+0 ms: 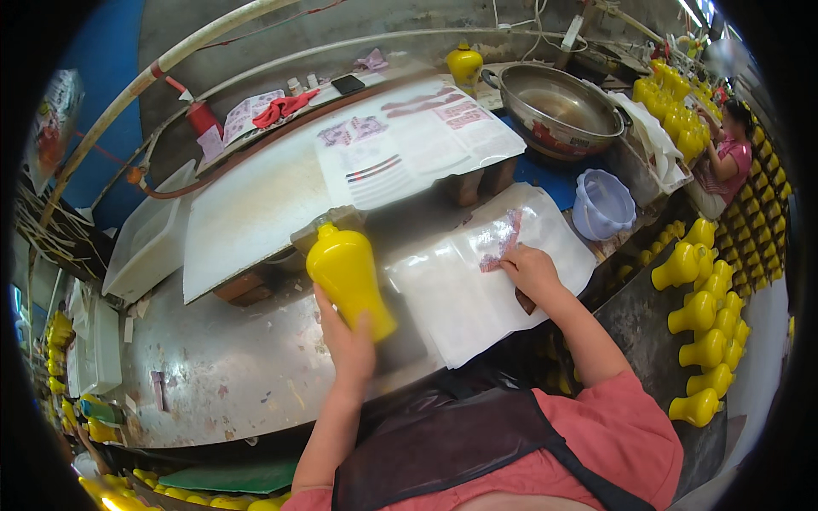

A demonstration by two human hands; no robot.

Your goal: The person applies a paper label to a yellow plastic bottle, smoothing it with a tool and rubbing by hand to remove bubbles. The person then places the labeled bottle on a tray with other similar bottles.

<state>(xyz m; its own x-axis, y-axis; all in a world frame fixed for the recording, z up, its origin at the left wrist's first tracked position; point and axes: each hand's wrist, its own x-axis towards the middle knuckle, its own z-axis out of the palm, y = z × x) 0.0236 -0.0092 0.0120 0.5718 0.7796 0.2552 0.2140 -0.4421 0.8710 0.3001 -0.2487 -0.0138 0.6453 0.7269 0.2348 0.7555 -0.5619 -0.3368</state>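
Note:
A glossy yellow vase (348, 271) leans in my left hand (348, 345), whose fingers and thumb wrap its lower body. Its narrow neck points up and away, toward the small block at the front of the raised board. Over to the right, my right hand (537, 274) reaches onto a stack of wet-looking white sheets (447, 294). Its fingers pinch the near end of a reddish patterned decal strip (503, 244), which lies on the top sheet. Below that palm a dark brown piece (525, 301) sticks out; its kind is not clear.
A raised white board (256, 204) carries printed decal sheets (354, 130). Beyond stand a big metal basin (558, 104), a pale blue bucket (603, 206) and another yellow vase (464, 66). Several yellow vases (700, 349) line the right; a co-worker (731, 157) sits farther back. A white tub (146, 234) stands left.

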